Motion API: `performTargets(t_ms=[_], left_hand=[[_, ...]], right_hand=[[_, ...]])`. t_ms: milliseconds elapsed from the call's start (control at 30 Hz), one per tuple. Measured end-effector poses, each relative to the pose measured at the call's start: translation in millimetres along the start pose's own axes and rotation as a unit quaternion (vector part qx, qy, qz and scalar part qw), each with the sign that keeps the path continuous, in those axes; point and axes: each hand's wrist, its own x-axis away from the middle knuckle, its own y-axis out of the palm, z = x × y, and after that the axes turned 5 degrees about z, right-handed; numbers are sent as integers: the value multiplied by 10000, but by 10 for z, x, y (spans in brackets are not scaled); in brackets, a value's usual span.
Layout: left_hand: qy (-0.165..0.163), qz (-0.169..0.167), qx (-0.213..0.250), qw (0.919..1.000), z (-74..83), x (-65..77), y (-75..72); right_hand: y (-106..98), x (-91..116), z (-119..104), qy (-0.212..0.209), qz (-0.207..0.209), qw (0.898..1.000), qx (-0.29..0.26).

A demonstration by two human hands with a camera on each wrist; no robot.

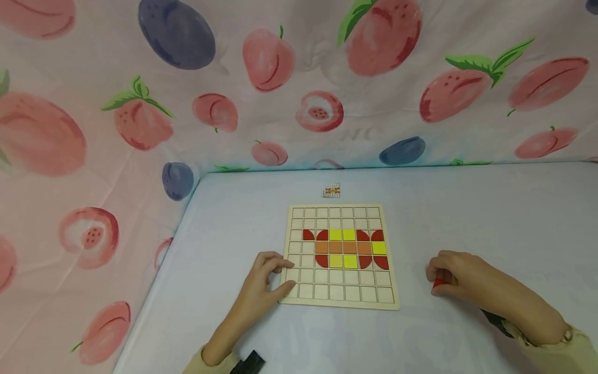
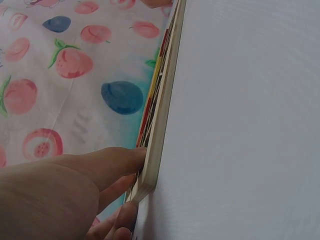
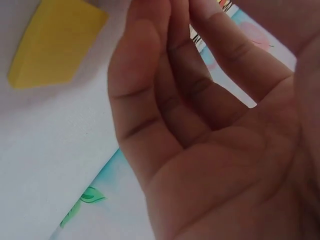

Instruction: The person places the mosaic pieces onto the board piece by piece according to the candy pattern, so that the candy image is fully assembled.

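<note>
A square wooden grid board (image 1: 336, 292) lies on the table with red quarter-round, yellow and orange tiles (image 1: 343, 248) in its middle rows. My left hand (image 1: 261, 283) rests at the board's left edge, thumb and forefinger on its rim; the left wrist view shows the thumb (image 2: 122, 160) over the board's edge near a corner. To the right of the board, my right hand (image 1: 460, 272) pinches a red piece (image 1: 439, 282) between thumb and curled fingers. In the right wrist view a yellow block (image 3: 55, 45) shows beside the fingers; the red piece is hidden there.
A small pattern card (image 1: 331, 190) lies behind the board. The white table (image 1: 224, 218) meets a fruit-printed cloth (image 1: 215, 150) at the back and left. A black strap (image 1: 248, 362) is on the left wrist.
</note>
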Motion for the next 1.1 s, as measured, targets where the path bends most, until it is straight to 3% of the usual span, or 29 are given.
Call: performTargets(t_ms=[267, 600, 900, 1100], left_hand=[[48, 20, -4, 10000, 9, -2, -6], [86, 13, -5, 10000, 9, -6, -6], [111, -1, 8, 9999, 3, -12, 3], [68, 16, -21, 10000, -4, -3, 2]], right_hand=[[-7, -2, -10, -250, 32, 9994, -228], [-9, -32, -52, -431, 254, 9987, -87], [-22, -107, -191, -260, 421, 9987, 122], [-12, -161, -262, -640, 797, 9944, 250]])
